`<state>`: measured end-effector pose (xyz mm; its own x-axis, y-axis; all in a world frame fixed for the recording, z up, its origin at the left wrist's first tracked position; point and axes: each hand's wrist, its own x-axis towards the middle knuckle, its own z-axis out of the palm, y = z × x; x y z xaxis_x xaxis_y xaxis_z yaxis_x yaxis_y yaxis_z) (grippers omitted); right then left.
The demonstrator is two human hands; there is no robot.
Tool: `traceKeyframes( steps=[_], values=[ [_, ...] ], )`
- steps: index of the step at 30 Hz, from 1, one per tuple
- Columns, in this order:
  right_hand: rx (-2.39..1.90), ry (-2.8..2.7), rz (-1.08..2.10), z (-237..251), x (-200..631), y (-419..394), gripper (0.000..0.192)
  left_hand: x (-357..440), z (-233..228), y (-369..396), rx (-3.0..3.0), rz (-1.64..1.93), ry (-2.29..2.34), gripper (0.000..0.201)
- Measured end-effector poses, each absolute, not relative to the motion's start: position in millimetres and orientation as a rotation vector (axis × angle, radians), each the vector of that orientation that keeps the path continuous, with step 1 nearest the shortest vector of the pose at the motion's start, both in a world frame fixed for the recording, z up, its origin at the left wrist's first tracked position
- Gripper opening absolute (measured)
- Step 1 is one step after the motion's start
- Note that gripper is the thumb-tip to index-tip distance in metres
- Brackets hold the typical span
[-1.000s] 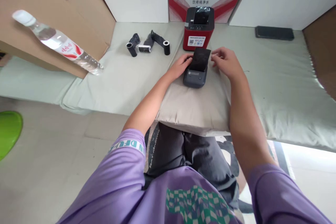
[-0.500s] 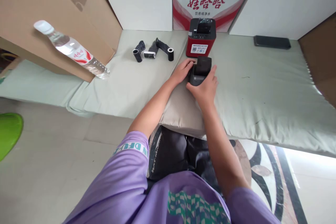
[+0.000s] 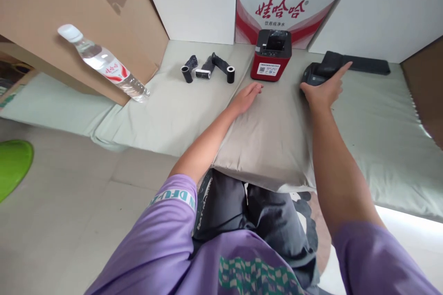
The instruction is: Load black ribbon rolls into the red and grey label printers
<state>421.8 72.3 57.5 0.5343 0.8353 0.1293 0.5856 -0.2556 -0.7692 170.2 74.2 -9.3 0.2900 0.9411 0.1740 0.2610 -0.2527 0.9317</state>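
My right hand [image 3: 324,91] is wrapped round a small black printer [image 3: 316,76] with its lid raised, at the right of the cushioned bench. The index finger points up and away to the right. My left hand [image 3: 247,97] rests on the cushion, holding nothing, its fingers loosely extended and slightly curled. Just beyond it stands a red and black printer [image 3: 272,56] with a white label on its front. Left of that printer lie three dark rolls: one black roll [image 3: 187,73], one with a white end band [image 3: 203,73] and another black roll [image 3: 230,74].
A clear water bottle [image 3: 110,68] leans against a cardboard box [image 3: 114,14] on the left. Behind the bench [image 3: 166,115] stand white cartons [image 3: 194,4]. A flat black object [image 3: 372,65] lies at the back right. A green seat [image 3: 15,163] shows on the floor at left.
My right hand has carried the black printer from in front of the red printer to the right. My left hand has let go of it and stays near the same spot.
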Motion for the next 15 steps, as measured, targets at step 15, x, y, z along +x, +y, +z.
traceKeyframes(
  steps=[15],
  values=[
    [-1.612,-1.437,0.098,36.6,416.4,112.7,0.086,180.1,-1.2,65.2,1.568,1.188,1.338,0.030]
  ],
)
